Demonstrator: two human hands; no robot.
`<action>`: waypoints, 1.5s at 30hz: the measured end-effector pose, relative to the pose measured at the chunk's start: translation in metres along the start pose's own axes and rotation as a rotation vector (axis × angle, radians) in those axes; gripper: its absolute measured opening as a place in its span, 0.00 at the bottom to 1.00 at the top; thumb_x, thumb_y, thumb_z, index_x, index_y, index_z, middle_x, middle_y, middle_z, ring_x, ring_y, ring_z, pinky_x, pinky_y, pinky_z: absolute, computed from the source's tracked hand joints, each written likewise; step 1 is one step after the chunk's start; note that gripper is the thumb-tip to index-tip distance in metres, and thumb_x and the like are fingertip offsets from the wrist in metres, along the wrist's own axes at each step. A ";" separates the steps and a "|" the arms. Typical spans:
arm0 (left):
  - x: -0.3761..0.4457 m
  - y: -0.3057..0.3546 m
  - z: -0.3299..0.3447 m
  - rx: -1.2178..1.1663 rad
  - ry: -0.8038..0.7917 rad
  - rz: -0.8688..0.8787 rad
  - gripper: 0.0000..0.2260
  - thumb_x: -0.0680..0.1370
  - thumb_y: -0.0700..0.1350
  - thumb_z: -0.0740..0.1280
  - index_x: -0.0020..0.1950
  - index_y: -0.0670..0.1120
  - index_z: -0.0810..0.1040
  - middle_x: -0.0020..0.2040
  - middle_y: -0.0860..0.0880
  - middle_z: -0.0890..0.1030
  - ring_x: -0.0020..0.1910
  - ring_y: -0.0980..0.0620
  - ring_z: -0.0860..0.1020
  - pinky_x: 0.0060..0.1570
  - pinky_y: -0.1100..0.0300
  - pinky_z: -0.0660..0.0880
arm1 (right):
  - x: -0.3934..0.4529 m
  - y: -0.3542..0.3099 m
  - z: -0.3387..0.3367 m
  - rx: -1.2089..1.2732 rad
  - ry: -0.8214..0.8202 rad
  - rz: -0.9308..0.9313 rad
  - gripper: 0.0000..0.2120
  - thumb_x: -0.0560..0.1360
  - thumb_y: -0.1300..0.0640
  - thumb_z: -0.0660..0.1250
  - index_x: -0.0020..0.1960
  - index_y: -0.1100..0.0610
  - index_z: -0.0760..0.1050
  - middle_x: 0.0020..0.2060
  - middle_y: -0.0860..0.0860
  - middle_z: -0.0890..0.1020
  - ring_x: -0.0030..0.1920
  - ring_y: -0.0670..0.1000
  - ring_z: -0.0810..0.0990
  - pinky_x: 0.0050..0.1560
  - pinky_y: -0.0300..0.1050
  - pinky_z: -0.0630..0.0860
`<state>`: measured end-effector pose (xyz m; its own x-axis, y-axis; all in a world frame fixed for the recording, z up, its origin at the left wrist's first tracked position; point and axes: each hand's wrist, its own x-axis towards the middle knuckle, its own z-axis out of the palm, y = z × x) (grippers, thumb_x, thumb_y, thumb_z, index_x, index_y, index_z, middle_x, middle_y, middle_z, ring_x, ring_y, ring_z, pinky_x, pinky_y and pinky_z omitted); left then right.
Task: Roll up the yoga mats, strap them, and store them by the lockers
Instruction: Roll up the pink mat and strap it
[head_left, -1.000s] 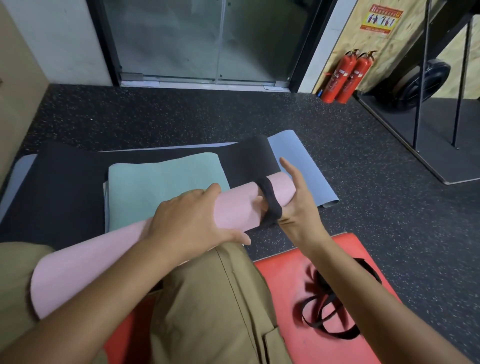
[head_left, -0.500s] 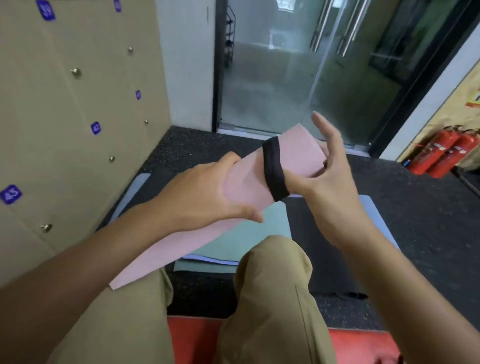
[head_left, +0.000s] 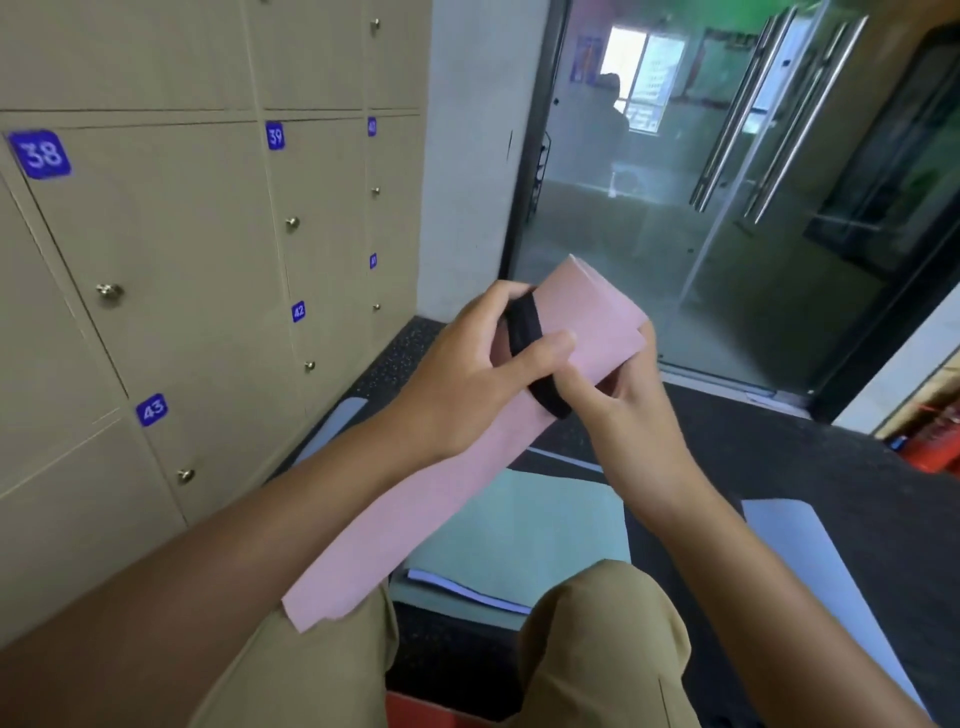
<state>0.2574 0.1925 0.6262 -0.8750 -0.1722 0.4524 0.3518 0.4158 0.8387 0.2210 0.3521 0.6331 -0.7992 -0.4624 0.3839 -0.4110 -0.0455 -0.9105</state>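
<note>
A rolled pink yoga mat (head_left: 415, 519) slants up from my lap toward the glass door. A black strap (head_left: 524, 325) loops around it near the far end. My left hand (head_left: 467, 374) grips the roll at the strap, thumb across the top and fingers curled over the band. My right hand (head_left: 618, 395) holds the roll from below and pinches the strap's lower part. A pale green mat (head_left: 545, 535) lies flat on the floor beneath, on a black mat (head_left: 675, 431) and a blue-grey mat (head_left: 810, 561).
Beige numbered lockers (head_left: 171, 260) fill the left wall. A glass door (head_left: 701, 208) stands ahead. Red fire extinguishers (head_left: 935, 447) sit at the right edge. A red pad (head_left: 415, 709) lies under my knees on speckled black flooring (head_left: 405, 353).
The view has swung left toward the lockers and the pink roll has risen. My left hand slid up to the strap. My right hand closed around the roll's underside and strap.
</note>
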 end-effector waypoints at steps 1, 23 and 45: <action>-0.001 -0.001 -0.001 0.021 0.014 0.002 0.24 0.74 0.66 0.65 0.64 0.54 0.74 0.56 0.52 0.80 0.55 0.50 0.78 0.60 0.44 0.75 | 0.000 -0.001 -0.002 0.001 -0.028 0.004 0.29 0.80 0.60 0.68 0.76 0.52 0.58 0.51 0.27 0.78 0.56 0.33 0.80 0.51 0.33 0.78; -0.008 -0.016 -0.008 0.080 -0.062 -0.014 0.36 0.65 0.66 0.76 0.68 0.58 0.67 0.61 0.60 0.78 0.61 0.59 0.78 0.63 0.49 0.76 | 0.000 -0.001 0.001 -0.053 0.279 -0.276 0.16 0.80 0.61 0.69 0.64 0.55 0.66 0.69 0.50 0.73 0.60 0.33 0.77 0.52 0.33 0.76; -0.046 -0.038 -0.146 0.457 -0.056 -0.228 0.25 0.67 0.71 0.70 0.53 0.57 0.70 0.48 0.58 0.79 0.49 0.55 0.78 0.54 0.51 0.75 | 0.020 0.011 0.103 -0.177 0.102 -0.201 0.11 0.76 0.52 0.76 0.52 0.53 0.76 0.49 0.40 0.84 0.48 0.36 0.83 0.46 0.27 0.73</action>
<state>0.3326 0.0538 0.6179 -0.9336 -0.2609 0.2456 -0.0204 0.7231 0.6905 0.2459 0.2508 0.6147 -0.7300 -0.3677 0.5761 -0.6289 0.0316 -0.7768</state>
